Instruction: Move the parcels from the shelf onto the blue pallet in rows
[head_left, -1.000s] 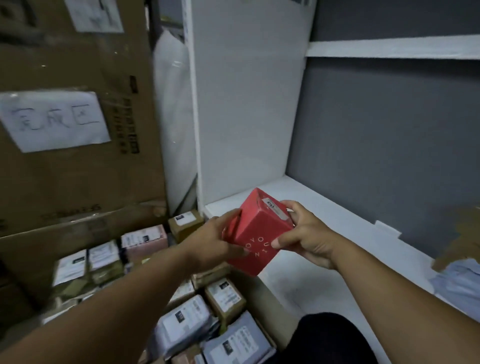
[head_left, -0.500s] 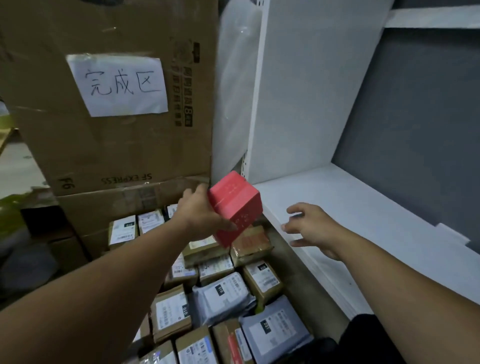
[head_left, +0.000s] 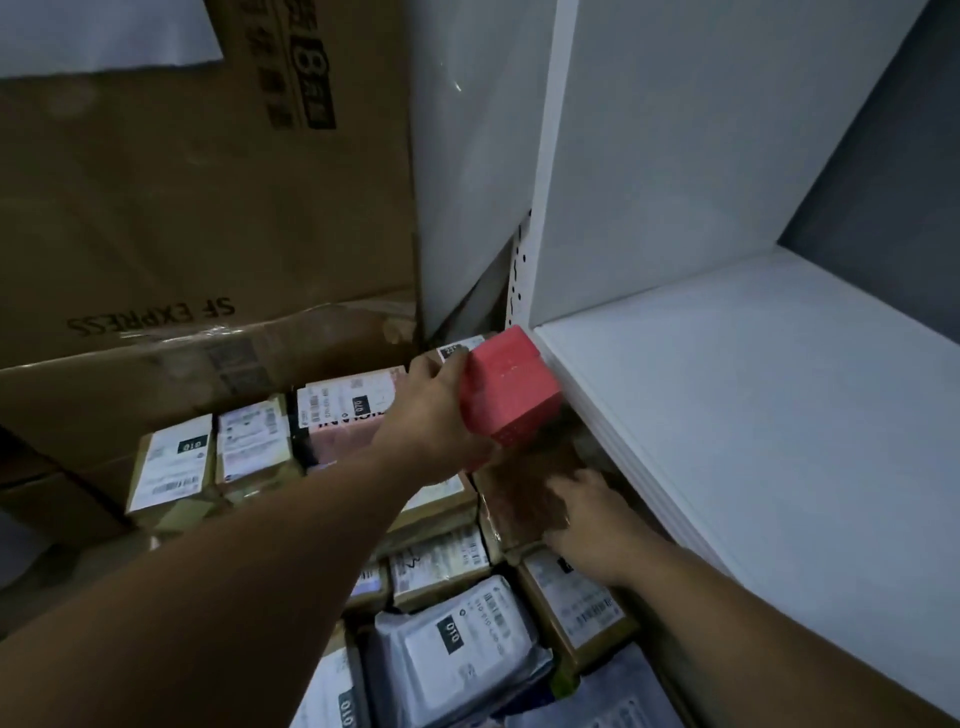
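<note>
My left hand (head_left: 434, 415) grips a red box (head_left: 506, 389), held in the air just left of the white shelf's front corner (head_left: 727, 395). Below it lie rows of labelled parcels: brown cartons (head_left: 171, 465), a pink parcel (head_left: 345, 421) and grey mailer bags (head_left: 462, 649). My right hand (head_left: 589, 525) reaches down with spread fingers onto a brown taped parcel (head_left: 514, 493) beside the shelf edge; motion blur hides whether it grips. The pallet under the parcels is hidden.
Large brown cartons (head_left: 208, 208) marked SF EXPRESS stand behind the parcel rows on the left. The shelf's white side panel (head_left: 649, 156) rises at the middle, with a grey back wall (head_left: 893, 156) at the right.
My left hand carried the red box down and right, toward the shelf corner. My right hand dropped from the shelf edge onto the brown parcel. The view tilted downward.
</note>
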